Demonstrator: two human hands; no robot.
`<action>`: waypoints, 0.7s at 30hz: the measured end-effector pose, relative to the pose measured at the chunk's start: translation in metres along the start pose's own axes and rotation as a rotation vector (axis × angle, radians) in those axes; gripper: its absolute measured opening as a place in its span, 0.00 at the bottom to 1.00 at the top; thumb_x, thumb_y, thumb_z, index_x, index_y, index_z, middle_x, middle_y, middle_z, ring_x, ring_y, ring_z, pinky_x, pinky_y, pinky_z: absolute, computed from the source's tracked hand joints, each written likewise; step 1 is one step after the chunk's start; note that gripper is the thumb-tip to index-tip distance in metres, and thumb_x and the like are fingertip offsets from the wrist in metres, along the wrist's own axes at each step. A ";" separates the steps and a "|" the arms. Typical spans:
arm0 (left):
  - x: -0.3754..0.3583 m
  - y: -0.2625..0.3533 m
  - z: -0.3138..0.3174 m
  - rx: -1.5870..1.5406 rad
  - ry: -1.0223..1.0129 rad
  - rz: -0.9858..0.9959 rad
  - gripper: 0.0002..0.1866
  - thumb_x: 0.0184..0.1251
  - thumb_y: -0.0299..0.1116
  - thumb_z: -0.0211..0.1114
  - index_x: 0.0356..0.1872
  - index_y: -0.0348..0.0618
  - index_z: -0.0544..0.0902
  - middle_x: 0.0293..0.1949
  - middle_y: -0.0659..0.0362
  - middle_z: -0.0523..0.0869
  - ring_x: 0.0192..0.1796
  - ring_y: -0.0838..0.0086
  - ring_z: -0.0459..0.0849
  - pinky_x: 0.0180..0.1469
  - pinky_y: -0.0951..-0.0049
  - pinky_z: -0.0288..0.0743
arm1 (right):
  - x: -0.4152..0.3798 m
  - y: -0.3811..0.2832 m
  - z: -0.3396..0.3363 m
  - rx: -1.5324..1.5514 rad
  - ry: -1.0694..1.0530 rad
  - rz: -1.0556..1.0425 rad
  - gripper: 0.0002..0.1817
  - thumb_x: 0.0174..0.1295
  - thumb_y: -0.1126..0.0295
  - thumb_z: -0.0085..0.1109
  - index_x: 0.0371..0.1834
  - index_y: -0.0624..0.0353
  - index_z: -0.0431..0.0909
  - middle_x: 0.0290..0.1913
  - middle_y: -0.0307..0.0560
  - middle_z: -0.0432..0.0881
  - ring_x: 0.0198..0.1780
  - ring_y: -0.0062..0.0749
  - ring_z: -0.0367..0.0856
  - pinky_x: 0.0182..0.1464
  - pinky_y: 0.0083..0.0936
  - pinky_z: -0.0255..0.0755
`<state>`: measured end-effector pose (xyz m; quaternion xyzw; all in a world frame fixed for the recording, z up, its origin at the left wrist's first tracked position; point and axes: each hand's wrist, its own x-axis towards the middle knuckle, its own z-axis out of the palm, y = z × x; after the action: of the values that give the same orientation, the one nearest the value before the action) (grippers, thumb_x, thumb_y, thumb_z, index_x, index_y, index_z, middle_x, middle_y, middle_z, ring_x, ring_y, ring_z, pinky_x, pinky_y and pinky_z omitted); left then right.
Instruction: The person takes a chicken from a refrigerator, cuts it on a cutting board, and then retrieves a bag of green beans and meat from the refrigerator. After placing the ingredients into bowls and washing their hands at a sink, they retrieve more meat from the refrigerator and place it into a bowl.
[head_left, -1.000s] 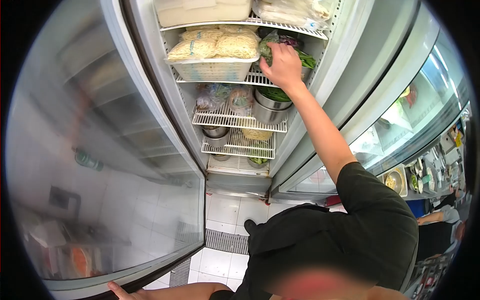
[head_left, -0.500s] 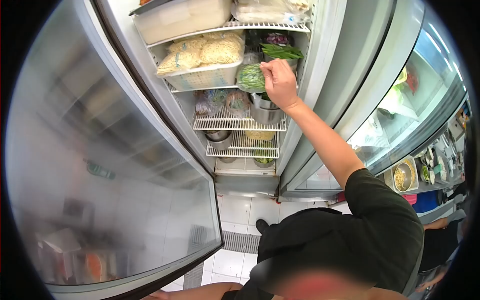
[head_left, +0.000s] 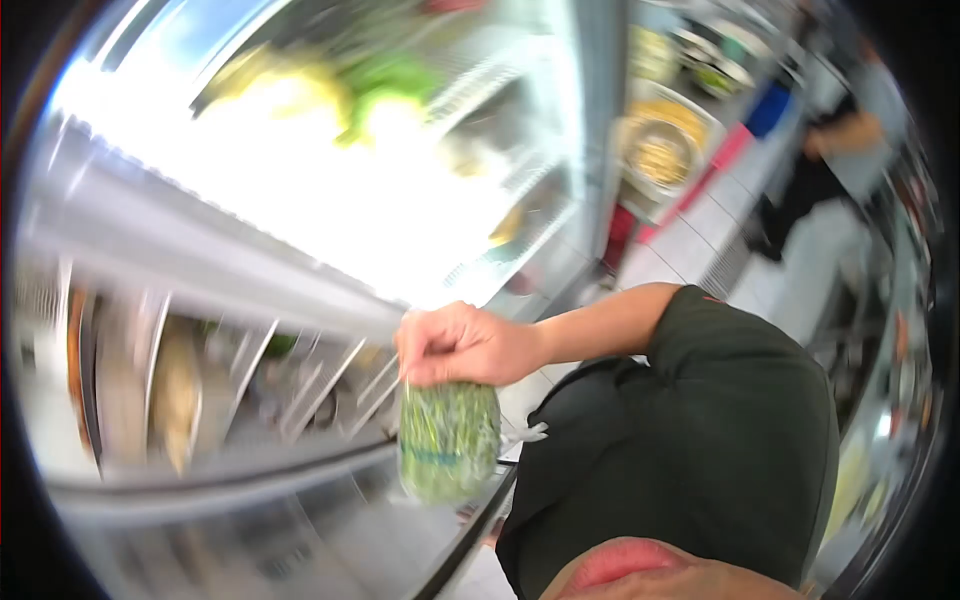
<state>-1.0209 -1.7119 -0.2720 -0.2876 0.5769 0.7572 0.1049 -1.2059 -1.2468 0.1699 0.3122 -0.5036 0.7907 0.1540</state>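
Note:
My right hand [head_left: 465,345] is closed on the top of a clear plastic bag of chopped greens [head_left: 448,440]. The bag hangs below my fingers, in front of the fridge and its door. Behind it at the lower left, the open fridge shelves [head_left: 245,380] hold blurred food, including a pale, noodle-like bundle [head_left: 177,385]. My left hand does not show.
A brightly lit glass-fronted cooler [head_left: 500,150] with green and yellow produce fills the upper left. The open fridge door [head_left: 310,520] spans the lower left. At the upper right are a tray with a bowl [head_left: 660,155] and a co-worker's arm [head_left: 845,135].
My right hand has come away from the fridge shelf with the bag of greens. The view has swung to the right, bringing the lit cooler and the co-worker further in.

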 end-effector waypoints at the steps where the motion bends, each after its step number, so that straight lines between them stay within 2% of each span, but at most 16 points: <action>1: -0.002 -0.006 0.018 0.072 -0.022 -0.079 0.40 0.77 0.65 0.43 0.82 0.60 0.47 0.82 0.51 0.49 0.82 0.53 0.47 0.79 0.41 0.41 | -0.019 -0.014 -0.021 0.138 -0.022 0.098 0.01 0.72 0.78 0.58 0.42 0.62 0.76 0.40 0.42 0.77 0.43 0.23 0.76 0.46 0.23 0.70; 2: -0.005 -0.005 0.037 0.145 -0.064 -0.125 0.40 0.77 0.64 0.44 0.82 0.59 0.48 0.81 0.51 0.50 0.81 0.54 0.48 0.78 0.42 0.42 | -0.038 -0.027 -0.038 0.291 -0.064 0.194 0.02 0.72 0.77 0.59 0.42 0.62 0.76 0.40 0.41 0.77 0.43 0.23 0.76 0.45 0.22 0.70; 4: -0.006 0.012 0.084 0.266 -0.190 -0.163 0.41 0.76 0.63 0.46 0.82 0.57 0.48 0.80 0.51 0.52 0.80 0.54 0.51 0.78 0.43 0.45 | -0.070 -0.059 -0.072 0.224 0.046 0.147 0.03 0.72 0.76 0.60 0.41 0.62 0.76 0.40 0.41 0.78 0.42 0.22 0.76 0.45 0.23 0.70; 6: -0.018 0.048 0.158 0.353 -0.367 -0.168 0.41 0.76 0.62 0.49 0.81 0.54 0.49 0.79 0.51 0.54 0.79 0.55 0.53 0.77 0.45 0.47 | -0.087 -0.079 -0.106 0.159 0.123 0.112 0.03 0.72 0.76 0.60 0.40 0.62 0.76 0.39 0.41 0.78 0.42 0.22 0.76 0.44 0.23 0.70; 9: -0.057 0.095 0.303 0.423 -0.736 -0.127 0.42 0.75 0.60 0.52 0.81 0.50 0.50 0.78 0.50 0.58 0.78 0.56 0.57 0.77 0.47 0.51 | -0.130 -0.118 -0.149 -0.194 0.288 -0.030 0.04 0.70 0.77 0.62 0.39 0.64 0.77 0.38 0.43 0.81 0.40 0.27 0.79 0.42 0.25 0.72; 10: -0.077 0.106 0.359 0.408 -0.874 -0.118 0.43 0.75 0.60 0.54 0.81 0.49 0.51 0.77 0.50 0.59 0.77 0.57 0.58 0.76 0.47 0.52 | -0.145 -0.133 -0.161 -0.222 0.331 -0.036 0.04 0.70 0.77 0.62 0.39 0.64 0.77 0.38 0.43 0.81 0.40 0.27 0.79 0.42 0.25 0.72; 12: -0.124 0.119 0.467 0.309 -1.175 -0.106 0.43 0.74 0.58 0.56 0.80 0.46 0.51 0.76 0.50 0.61 0.76 0.57 0.61 0.76 0.49 0.55 | -0.175 -0.160 -0.177 -0.507 0.476 -0.186 0.04 0.71 0.75 0.61 0.40 0.63 0.76 0.34 0.43 0.79 0.36 0.24 0.79 0.41 0.22 0.72; 13: -0.153 0.120 0.516 0.245 -1.302 -0.122 0.44 0.74 0.58 0.57 0.80 0.45 0.52 0.76 0.50 0.62 0.76 0.58 0.62 0.76 0.50 0.56 | -0.187 -0.173 -0.187 -0.607 0.555 -0.252 0.03 0.70 0.77 0.60 0.39 0.62 0.76 0.35 0.46 0.80 0.37 0.35 0.80 0.42 0.25 0.73; 15: -0.205 0.118 0.595 0.086 -1.525 -0.164 0.44 0.74 0.57 0.60 0.80 0.42 0.52 0.75 0.49 0.64 0.75 0.58 0.65 0.75 0.51 0.58 | -0.215 -0.187 -0.201 -0.753 0.621 -0.290 0.02 0.70 0.78 0.60 0.39 0.62 0.76 0.39 0.49 0.81 0.41 0.38 0.82 0.43 0.28 0.74; 16: -0.226 0.114 0.622 0.013 -1.592 -0.191 0.45 0.73 0.56 0.61 0.80 0.41 0.53 0.74 0.49 0.65 0.74 0.59 0.66 0.75 0.52 0.60 | -0.227 -0.197 -0.206 -0.876 0.645 -0.321 0.02 0.70 0.79 0.59 0.39 0.62 0.76 0.42 0.51 0.82 0.44 0.42 0.84 0.44 0.31 0.76; 18: -0.249 0.105 0.662 -0.084 -1.611 -0.221 0.45 0.73 0.55 0.63 0.79 0.38 0.53 0.73 0.49 0.67 0.73 0.59 0.69 0.74 0.53 0.62 | -0.263 -0.229 -0.207 -0.921 0.558 -0.202 0.02 0.70 0.76 0.59 0.38 0.61 0.76 0.46 0.55 0.78 0.52 0.48 0.82 0.54 0.37 0.74; 19: -0.253 0.099 0.680 -0.070 -1.443 -0.301 0.43 0.73 0.51 0.65 0.78 0.38 0.56 0.70 0.50 0.71 0.71 0.61 0.71 0.73 0.55 0.64 | -0.281 -0.247 -0.210 -0.915 0.523 -0.164 0.05 0.68 0.73 0.62 0.36 0.61 0.76 0.51 0.55 0.74 0.58 0.48 0.78 0.58 0.38 0.71; 20: -0.248 0.091 0.695 -0.081 -1.454 -0.299 0.43 0.73 0.51 0.65 0.78 0.38 0.56 0.70 0.50 0.71 0.71 0.61 0.71 0.73 0.55 0.64 | -0.300 -0.263 -0.212 -0.995 0.546 -0.159 0.11 0.66 0.70 0.63 0.49 0.60 0.76 0.53 0.54 0.74 0.57 0.48 0.75 0.61 0.38 0.69; 21: -0.232 0.084 0.708 0.276 -1.616 -0.172 0.40 0.73 0.47 0.66 0.77 0.37 0.60 0.68 0.51 0.73 0.69 0.65 0.72 0.71 0.59 0.65 | -0.313 -0.279 -0.207 -0.968 0.689 -0.017 0.18 0.65 0.71 0.65 0.56 0.60 0.73 0.55 0.53 0.74 0.59 0.46 0.75 0.64 0.37 0.68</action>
<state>-1.0960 -1.0369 0.0454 0.3182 0.3873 0.6424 0.5797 -0.8828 -0.9157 0.1005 -0.0640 -0.7255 0.5255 0.4398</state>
